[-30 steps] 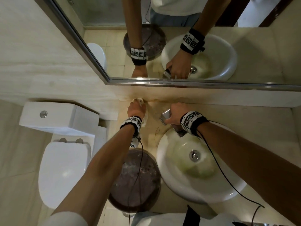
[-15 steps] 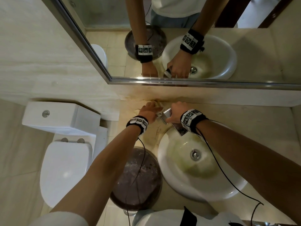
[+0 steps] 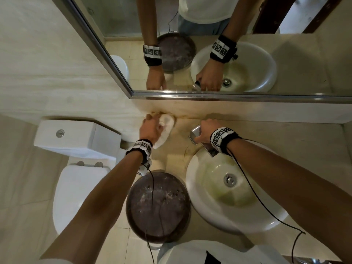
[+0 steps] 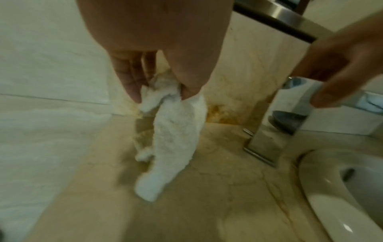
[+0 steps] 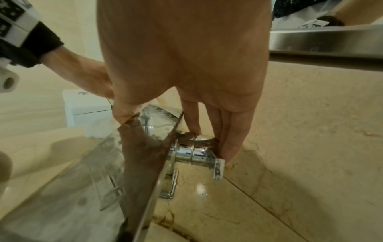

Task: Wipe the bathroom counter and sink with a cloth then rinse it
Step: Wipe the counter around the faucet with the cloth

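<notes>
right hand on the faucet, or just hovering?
Touching. The right wrist view shows the right hand with thumb on the faucet top and fingers against its side knob.

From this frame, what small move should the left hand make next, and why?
Probably drag the white cloth along the back edge of the counter toward the faucet. The left hand grips it at the corner, and brownish staining shows along that seam. The right hand holds the faucet.

The sink [image 3: 234, 189] sits on the counter [image 3: 297, 147]; the faucet [image 3: 196, 135] stands at its 11 o'clock, the cloth [image 3: 164, 128] further toward 10 (against the back wall), the toilet [image 3: 76, 168] at 9.
</notes>
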{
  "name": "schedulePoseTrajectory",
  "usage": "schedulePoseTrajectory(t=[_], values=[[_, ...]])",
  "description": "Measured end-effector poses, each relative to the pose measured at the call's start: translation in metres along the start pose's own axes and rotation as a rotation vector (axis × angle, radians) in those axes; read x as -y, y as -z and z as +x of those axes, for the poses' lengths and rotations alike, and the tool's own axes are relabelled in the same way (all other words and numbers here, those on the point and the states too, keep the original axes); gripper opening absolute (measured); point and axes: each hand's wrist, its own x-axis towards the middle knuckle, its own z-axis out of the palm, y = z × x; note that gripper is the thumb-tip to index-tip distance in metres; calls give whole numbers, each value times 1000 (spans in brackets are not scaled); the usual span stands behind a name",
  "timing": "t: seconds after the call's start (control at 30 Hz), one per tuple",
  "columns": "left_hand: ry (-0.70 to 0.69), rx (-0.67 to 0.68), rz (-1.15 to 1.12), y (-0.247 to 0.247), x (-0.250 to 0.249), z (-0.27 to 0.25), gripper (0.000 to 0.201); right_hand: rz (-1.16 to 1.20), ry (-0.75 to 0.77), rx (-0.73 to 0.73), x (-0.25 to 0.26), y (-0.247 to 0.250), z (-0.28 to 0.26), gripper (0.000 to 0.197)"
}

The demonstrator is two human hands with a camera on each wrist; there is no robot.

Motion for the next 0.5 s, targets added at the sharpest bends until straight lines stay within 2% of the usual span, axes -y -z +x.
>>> schedulePoseTrajectory(t=[0.07,0.17,0.23,0.3,0.4,0.5], values=[[97,22,45,2,12,9,48,1,0,-8,0,-1,1,43],[156,251,20,-8,27,19,68,18,-7,-9,-1,-3,2,42],[149,350,-7,-15,25,17,80,18,-7,-12,-1,-3,2,42],[67,361,39,-23,15,8,82,11,-3,-12,-2,-3,3,42],[-138,384,142,-36,-8,-10,79,-2,-3,-19,-1,-4,5,44],[-195,436,175,-48,-24,-27,75,-11,1,-14,0,-3,4,45]])
